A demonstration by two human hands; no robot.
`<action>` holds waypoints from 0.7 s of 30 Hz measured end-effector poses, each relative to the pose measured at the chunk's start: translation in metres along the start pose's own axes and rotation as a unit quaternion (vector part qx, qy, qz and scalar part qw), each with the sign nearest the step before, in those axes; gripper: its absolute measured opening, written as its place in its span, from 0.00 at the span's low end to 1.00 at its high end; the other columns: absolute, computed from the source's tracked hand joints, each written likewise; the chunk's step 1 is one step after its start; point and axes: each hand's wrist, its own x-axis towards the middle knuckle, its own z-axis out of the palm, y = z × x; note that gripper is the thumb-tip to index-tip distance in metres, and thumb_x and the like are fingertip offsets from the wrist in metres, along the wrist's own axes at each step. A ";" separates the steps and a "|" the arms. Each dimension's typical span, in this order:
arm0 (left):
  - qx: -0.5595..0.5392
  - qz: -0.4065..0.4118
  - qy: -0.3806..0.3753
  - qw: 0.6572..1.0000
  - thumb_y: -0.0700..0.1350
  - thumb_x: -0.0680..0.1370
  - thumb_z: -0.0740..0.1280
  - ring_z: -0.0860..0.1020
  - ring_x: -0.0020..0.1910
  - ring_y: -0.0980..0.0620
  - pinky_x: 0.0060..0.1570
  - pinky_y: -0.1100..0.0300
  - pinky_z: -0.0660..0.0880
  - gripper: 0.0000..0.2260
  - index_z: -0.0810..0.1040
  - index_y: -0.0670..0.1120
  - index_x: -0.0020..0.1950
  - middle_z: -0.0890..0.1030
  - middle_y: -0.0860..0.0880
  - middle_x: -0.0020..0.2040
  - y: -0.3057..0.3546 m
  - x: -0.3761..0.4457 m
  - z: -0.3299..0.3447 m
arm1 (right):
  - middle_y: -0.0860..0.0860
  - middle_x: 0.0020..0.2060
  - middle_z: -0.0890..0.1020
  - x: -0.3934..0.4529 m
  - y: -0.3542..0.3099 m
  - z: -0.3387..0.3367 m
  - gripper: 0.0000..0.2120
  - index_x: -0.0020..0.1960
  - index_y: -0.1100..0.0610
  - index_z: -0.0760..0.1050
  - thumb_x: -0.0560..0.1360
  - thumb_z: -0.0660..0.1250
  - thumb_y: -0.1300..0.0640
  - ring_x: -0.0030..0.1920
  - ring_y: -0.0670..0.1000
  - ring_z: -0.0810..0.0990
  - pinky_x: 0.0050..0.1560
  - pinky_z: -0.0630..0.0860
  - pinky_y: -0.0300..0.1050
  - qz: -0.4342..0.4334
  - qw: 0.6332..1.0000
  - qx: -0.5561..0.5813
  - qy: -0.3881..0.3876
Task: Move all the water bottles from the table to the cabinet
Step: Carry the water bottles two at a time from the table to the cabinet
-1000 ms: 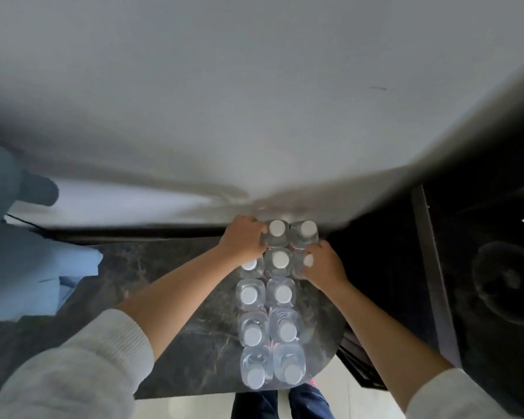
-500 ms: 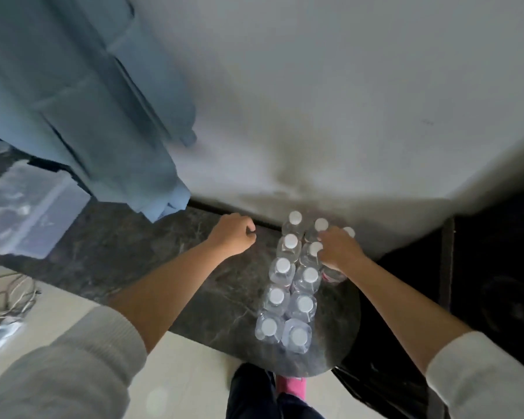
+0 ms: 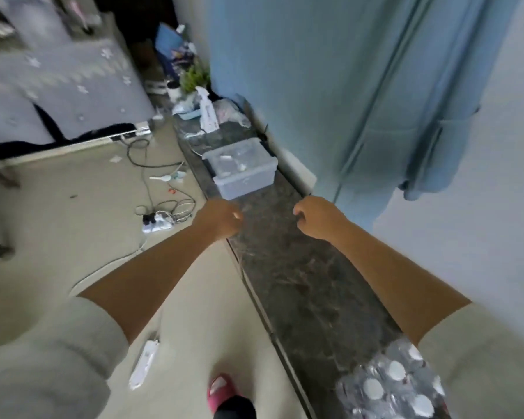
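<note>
Bottles [image 3: 390, 385] bottom-right on counter [image 3: 300, 282], well behind both empty hands [image 3: 221, 219].

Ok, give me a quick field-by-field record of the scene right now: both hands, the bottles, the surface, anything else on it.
left hand: fingers curled, holding nothing, above the near edge of the counter
right hand: fingers curled, holding nothing, above the counter
clear plastic water bottles with white caps: clustered upright at the counter's near end, below the right forearm, untouched
dark marble counter: long, running along the wall
translucent lidded plastic box: on the counter beyond the hands
blue curtain: hanging behind the counter
</note>
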 end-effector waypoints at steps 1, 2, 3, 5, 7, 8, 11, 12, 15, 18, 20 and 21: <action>0.012 -0.024 0.013 1.000 0.45 0.78 0.62 0.73 0.65 0.45 0.65 0.56 0.68 0.13 0.78 0.47 0.61 0.76 0.46 0.65 -0.027 -0.004 -0.013 | 0.60 0.62 0.75 0.018 -0.023 -0.003 0.16 0.62 0.63 0.74 0.77 0.57 0.62 0.62 0.60 0.74 0.62 0.73 0.54 -0.025 1.000 -0.002 0.002; 0.027 -0.049 0.024 0.998 0.45 0.78 0.61 0.72 0.66 0.44 0.66 0.54 0.68 0.13 0.78 0.48 0.62 0.75 0.46 0.65 -0.054 -0.009 -0.025 | 0.59 0.61 0.76 0.036 -0.047 -0.005 0.15 0.61 0.63 0.74 0.77 0.58 0.61 0.61 0.60 0.75 0.61 0.74 0.52 -0.049 0.999 -0.004 0.005; 0.040 -0.071 0.034 0.996 0.45 0.78 0.61 0.71 0.67 0.44 0.66 0.53 0.68 0.14 0.77 0.49 0.62 0.75 0.46 0.66 -0.077 -0.012 -0.035 | 0.59 0.60 0.77 0.050 -0.066 -0.007 0.15 0.61 0.62 0.75 0.77 0.58 0.61 0.60 0.59 0.76 0.59 0.75 0.50 -0.065 0.998 -0.008 0.009; 0.048 -0.122 0.057 0.990 0.45 0.78 0.61 0.70 0.67 0.44 0.65 0.52 0.69 0.14 0.77 0.50 0.62 0.75 0.46 0.66 -0.128 -0.018 -0.059 | 0.59 0.57 0.78 0.079 -0.110 -0.011 0.14 0.59 0.63 0.74 0.77 0.58 0.60 0.58 0.60 0.77 0.54 0.74 0.47 -0.101 0.994 -0.025 0.018; 0.059 -0.161 0.072 0.983 0.45 0.78 0.61 0.69 0.67 0.44 0.65 0.52 0.69 0.14 0.76 0.50 0.63 0.74 0.46 0.66 -0.172 -0.025 -0.082 | 0.60 0.58 0.77 0.102 -0.151 -0.017 0.14 0.60 0.63 0.74 0.77 0.58 0.60 0.58 0.60 0.76 0.56 0.73 0.48 -0.137 0.989 -0.040 0.027; 0.065 -0.178 0.080 0.979 0.45 0.78 0.61 0.69 0.67 0.44 0.65 0.52 0.68 0.15 0.76 0.49 0.64 0.74 0.46 0.66 -0.195 -0.029 -0.093 | 0.60 0.58 0.77 0.114 -0.173 -0.020 0.15 0.61 0.63 0.74 0.77 0.58 0.60 0.58 0.60 0.76 0.56 0.73 0.48 -0.154 0.986 -0.046 0.034; 0.077 -0.230 0.108 0.964 0.45 0.79 0.60 0.69 0.66 0.43 0.65 0.51 0.68 0.15 0.75 0.49 0.65 0.74 0.45 0.66 -0.265 -0.040 -0.129 | 0.60 0.57 0.78 0.153 -0.246 -0.030 0.15 0.61 0.62 0.74 0.77 0.59 0.60 0.57 0.59 0.77 0.53 0.73 0.46 -0.201 0.977 -0.050 0.055; 0.082 -0.243 0.115 0.960 0.45 0.79 0.60 0.69 0.67 0.43 0.65 0.51 0.68 0.15 0.75 0.49 0.65 0.74 0.45 0.67 -0.286 -0.043 -0.141 | 0.60 0.56 0.78 0.166 -0.268 -0.034 0.15 0.61 0.62 0.75 0.76 0.60 0.61 0.56 0.59 0.77 0.54 0.73 0.47 -0.212 0.974 -0.049 0.059; 0.087 -0.274 0.133 0.948 0.45 0.79 0.59 0.67 0.68 0.43 0.64 0.52 0.68 0.15 0.74 0.49 0.66 0.73 0.45 0.67 -0.335 -0.050 -0.173 | 0.57 0.46 0.75 0.199 -0.326 -0.041 0.12 0.54 0.64 0.76 0.75 0.60 0.63 0.53 0.60 0.77 0.45 0.71 0.45 -0.239 0.967 -0.039 0.073; 0.081 -0.305 0.156 0.936 0.45 0.79 0.59 0.67 0.68 0.42 0.64 0.51 0.69 0.15 0.74 0.48 0.66 0.73 0.44 0.67 -0.384 -0.055 -0.203 | 0.61 0.54 0.76 0.230 -0.388 -0.048 0.13 0.56 0.65 0.76 0.75 0.61 0.62 0.57 0.61 0.75 0.51 0.73 0.47 -0.266 0.959 -0.045 0.083; 0.082 -0.321 0.164 0.929 0.45 0.79 0.60 0.67 0.68 0.42 0.64 0.50 0.69 0.15 0.74 0.49 0.65 0.74 0.45 0.66 -0.415 -0.056 -0.216 | 0.61 0.60 0.75 0.251 -0.425 -0.049 0.16 0.61 0.64 0.74 0.75 0.61 0.61 0.60 0.61 0.74 0.58 0.73 0.50 -0.284 0.954 -0.046 0.083; 0.081 -0.327 0.165 0.927 0.45 0.78 0.60 0.67 0.68 0.42 0.64 0.50 0.69 0.15 0.74 0.49 0.65 0.74 0.45 0.66 -0.428 -0.055 -0.221 | 0.61 0.62 0.75 0.262 -0.439 -0.048 0.17 0.62 0.62 0.73 0.75 0.61 0.61 0.61 0.60 0.74 0.59 0.72 0.49 -0.290 0.953 -0.041 0.083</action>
